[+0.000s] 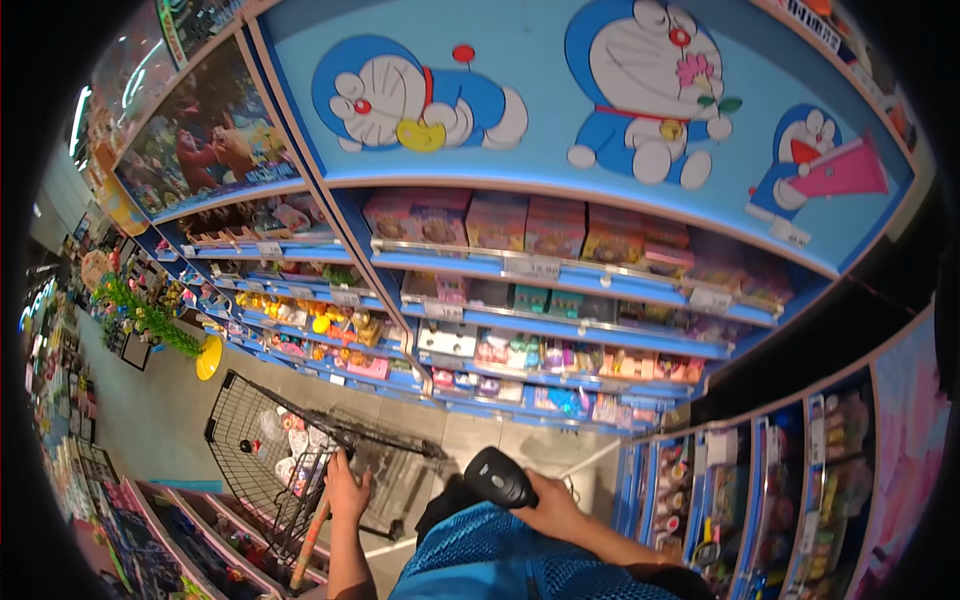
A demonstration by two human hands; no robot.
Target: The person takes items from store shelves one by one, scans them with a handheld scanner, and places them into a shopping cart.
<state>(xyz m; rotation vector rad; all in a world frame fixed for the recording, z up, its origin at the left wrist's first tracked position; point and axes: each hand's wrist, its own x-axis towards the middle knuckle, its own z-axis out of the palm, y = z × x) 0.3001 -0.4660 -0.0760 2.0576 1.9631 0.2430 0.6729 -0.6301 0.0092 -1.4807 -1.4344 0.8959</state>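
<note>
My left hand (346,484) rests on the handle end of a black wire shopping cart (247,465), its fingers curled over the edge. Packaged goods in white, red and clear wrapping (296,450) lie in the basket. A wooden-looking stick or bar with an orange pattern (311,540) extends below that hand; what it belongs to is unclear. Held in my right hand (551,506) is a black handheld barcode scanner (496,477), its broad head pointing up and left, in front of my blue mesh vest (480,540).
Ahead stands a blue shelf unit (630,281) with boxed toys and price tags below cartoon panels. More shelves rise at right (750,495) and lower left (180,517). A green artificial plant with a yellow base (210,358) stands beyond the cart.
</note>
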